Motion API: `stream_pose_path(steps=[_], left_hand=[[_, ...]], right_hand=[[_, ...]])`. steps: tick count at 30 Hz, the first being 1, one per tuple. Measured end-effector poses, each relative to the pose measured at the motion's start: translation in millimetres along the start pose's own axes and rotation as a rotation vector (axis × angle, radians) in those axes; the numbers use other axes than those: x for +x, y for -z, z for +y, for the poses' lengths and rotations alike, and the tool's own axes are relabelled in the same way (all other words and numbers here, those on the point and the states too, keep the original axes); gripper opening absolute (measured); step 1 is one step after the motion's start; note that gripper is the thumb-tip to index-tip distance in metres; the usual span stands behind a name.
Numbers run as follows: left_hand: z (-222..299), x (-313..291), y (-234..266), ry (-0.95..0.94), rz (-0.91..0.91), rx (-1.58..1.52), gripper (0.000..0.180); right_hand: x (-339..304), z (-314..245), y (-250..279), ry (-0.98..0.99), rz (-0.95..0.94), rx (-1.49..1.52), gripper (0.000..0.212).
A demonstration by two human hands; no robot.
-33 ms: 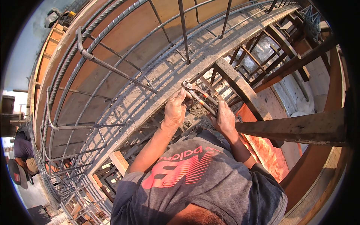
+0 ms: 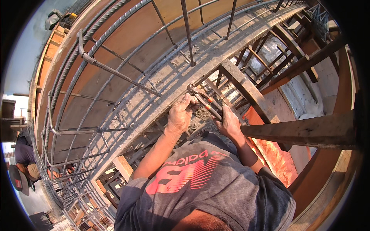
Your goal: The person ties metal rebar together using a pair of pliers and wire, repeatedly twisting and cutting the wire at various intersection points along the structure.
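A pair of pincers (image 2: 208,104) with orange bands on its handles is held in front of my chest, its rounded head (image 2: 191,87) pointing up and left. Around the handle ends, my right hand (image 2: 230,124) is closed. My left hand (image 2: 180,115) is closed beside the head, thumb pressed to the fingers; whatever lies between them is hidden. Just beyond the head runs the edge of a rough concrete-smeared ledge (image 2: 169,101).
Bent steel bars (image 2: 111,68) form a curved cage along an orange-brown panel (image 2: 127,42). A wooden beam (image 2: 300,133) juts in from the right, above an orange sheet (image 2: 275,161). Timber framing (image 2: 246,86) lies beyond my hands. Another person (image 2: 25,154) works at far left.
The pincers' handles sit slightly closer together in my right hand. My left hand stays almost in the same place beside the pincers' head.
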State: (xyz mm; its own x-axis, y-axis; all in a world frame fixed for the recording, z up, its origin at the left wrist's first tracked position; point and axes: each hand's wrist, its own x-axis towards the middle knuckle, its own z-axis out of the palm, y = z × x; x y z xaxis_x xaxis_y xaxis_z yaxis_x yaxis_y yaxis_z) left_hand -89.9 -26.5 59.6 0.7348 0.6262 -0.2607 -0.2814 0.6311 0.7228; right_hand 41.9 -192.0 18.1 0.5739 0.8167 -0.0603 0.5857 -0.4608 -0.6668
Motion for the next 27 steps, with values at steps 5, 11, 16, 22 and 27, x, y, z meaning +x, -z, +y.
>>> stream_pose_path(steps=[5,11,16,22,27], left_hand=[[3.0,0.1,21.0,0.054,-0.072,-0.242,0.031],[36.5,-5.8,25.2,-0.012,0.028,-0.129,0.034],[72.1,-35.7,20.9,-0.548,0.140,0.312,0.029],[125.7,-133.8,21.7,-0.812,0.401,0.707,0.029],[97.8,-134.0,13.7,-0.616,0.326,0.701,0.030]], right_hand=[[-4.9,16.9,-12.1,-0.129,-0.557,0.790,0.020],[-11.0,5.2,24.3,-0.122,-0.718,0.974,0.036],[-13.1,38.9,17.7,-0.108,-0.725,1.151,0.056],[3.8,41.0,29.0,-0.229,-0.434,1.045,0.034],[68.7,-24.6,-15.6,-0.150,-0.584,1.118,0.023]])
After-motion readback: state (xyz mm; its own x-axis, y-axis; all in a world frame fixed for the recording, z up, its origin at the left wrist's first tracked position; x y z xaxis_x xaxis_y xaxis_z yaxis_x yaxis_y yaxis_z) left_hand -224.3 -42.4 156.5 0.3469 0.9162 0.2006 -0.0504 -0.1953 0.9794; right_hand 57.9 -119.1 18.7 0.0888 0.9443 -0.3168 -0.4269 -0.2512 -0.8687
